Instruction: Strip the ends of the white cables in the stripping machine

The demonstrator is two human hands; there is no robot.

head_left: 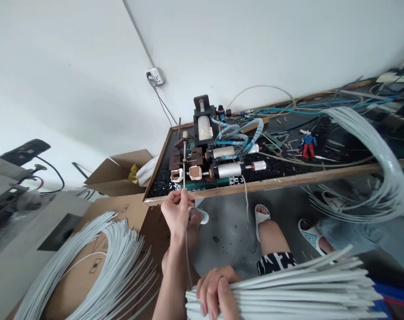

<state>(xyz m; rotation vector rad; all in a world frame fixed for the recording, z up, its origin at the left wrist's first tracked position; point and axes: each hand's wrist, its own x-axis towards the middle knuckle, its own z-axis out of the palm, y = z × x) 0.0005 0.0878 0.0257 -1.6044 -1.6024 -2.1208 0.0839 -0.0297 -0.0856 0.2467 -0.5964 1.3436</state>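
- Left hand: we see the fingers pinched together on a single white cable, close to the wooden edge of the bench. A grip this near the cable's upper part probably keeps the thin length straight and steady.
- Cable position: we find it upright at the front of a pneumatic machine, its upper end among the machine's brown blocks and its lower length hanging past the wrist.
- Right hand: the fingers are closed around a bundle of white cables, held low and away from the machine, perhaps to keep the strands together and within reach.
- Silver cylinders: we note them lying side by side, pointing toward the brown blocks; blue hoses loop behind them, evidently to carry air.
- Loose cables: these fan out across a flat carton beside the bench, likely to keep them off the floor.
- Wall socket: it sits above the bench, with a black lead running down toward it, presumably to supply power.
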